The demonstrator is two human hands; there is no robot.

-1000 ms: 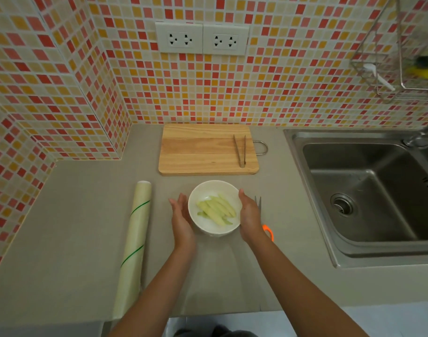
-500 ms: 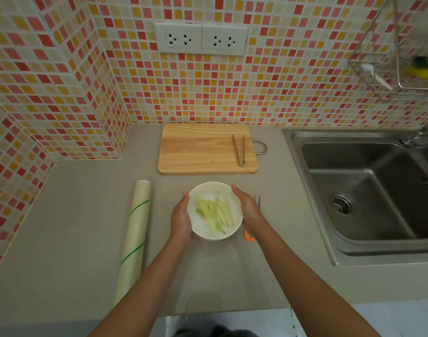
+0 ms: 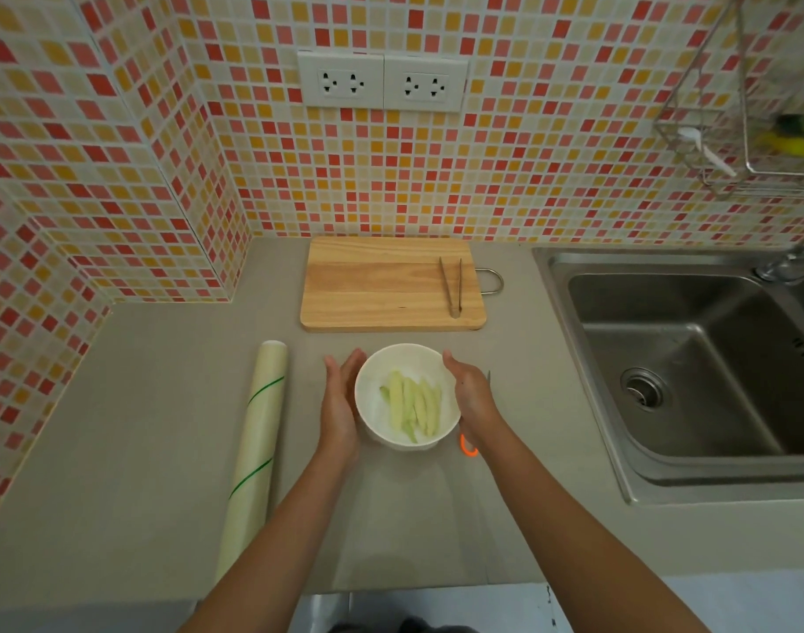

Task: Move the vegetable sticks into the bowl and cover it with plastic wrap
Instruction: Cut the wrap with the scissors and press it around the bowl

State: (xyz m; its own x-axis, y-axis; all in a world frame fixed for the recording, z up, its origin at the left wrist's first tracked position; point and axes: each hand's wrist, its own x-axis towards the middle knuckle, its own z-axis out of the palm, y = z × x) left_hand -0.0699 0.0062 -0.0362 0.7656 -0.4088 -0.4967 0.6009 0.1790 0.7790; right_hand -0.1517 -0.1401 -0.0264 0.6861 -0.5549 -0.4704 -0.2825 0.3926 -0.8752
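I find the left hand point(image 3: 340, 404) and right hand point(image 3: 470, 395) flat against the sides of the white bowl point(image 3: 407, 443), fingers extended, cupping rather than clasping it. The vegetable sticks point(image 3: 413, 404) lie inside (transfer appears done). Any film over the bowl I cannot confirm. I judge wrapping is in hand; the plastic wrap roll point(image 3: 254, 440) lies left, tongs point(image 3: 452, 285) on the cutting board point(image 3: 381, 285) beyond.

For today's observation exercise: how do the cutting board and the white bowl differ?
The cutting board is rectangular, flat and wooden; the white bowl is round and deep. The cutting board carries only metal tongs; the white bowl holds vegetable sticks. The cutting board lies untouched by the wall; hands flank the white bowl. Both rest on the counter.
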